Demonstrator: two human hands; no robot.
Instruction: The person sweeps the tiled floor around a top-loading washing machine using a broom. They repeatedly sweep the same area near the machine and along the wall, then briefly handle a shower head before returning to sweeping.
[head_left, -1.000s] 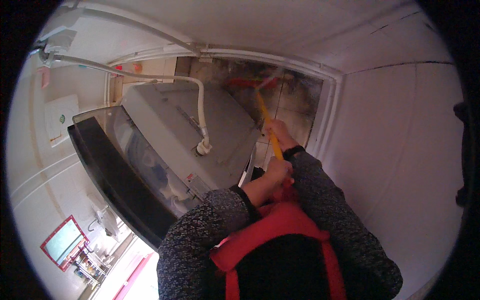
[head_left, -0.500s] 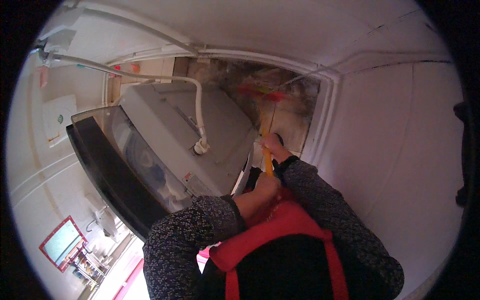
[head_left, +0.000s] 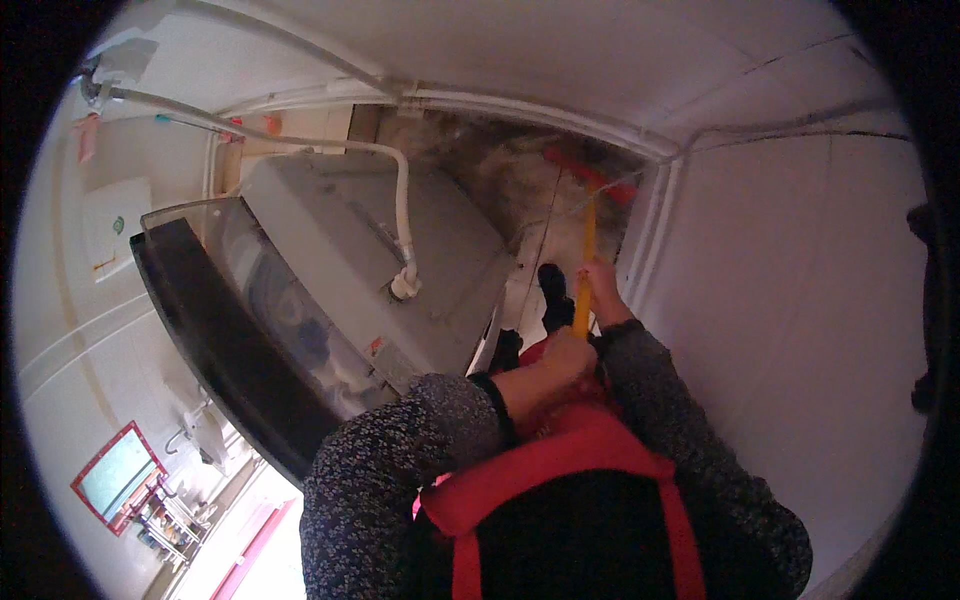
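A floor brush with a long yellow handle (head_left: 590,235) and a narrow red head (head_left: 570,165) reaches down to the tiled floor; its bristles cannot be made out. My right hand (head_left: 603,290) is wrapped round the middle of the handle. Closer to my body, my left hand (head_left: 572,352) grips the handle's upper end. The red head lies at a slant on the wet-looking, dirty tiles (head_left: 535,210), close to the right wall.
A grey washing machine (head_left: 330,240) with a see-through lid stands at the left, a whitish hose (head_left: 403,200) running into its top. White pipes (head_left: 540,110) edge the far wall. My black shoe (head_left: 553,297) is on the floor beside the machine. A white wall (head_left: 780,270) rises at the right.
Both hands and the floor brush have shifted to the right. The red head, blurred before, is now nearer the right wall, and more of my shoes shows.
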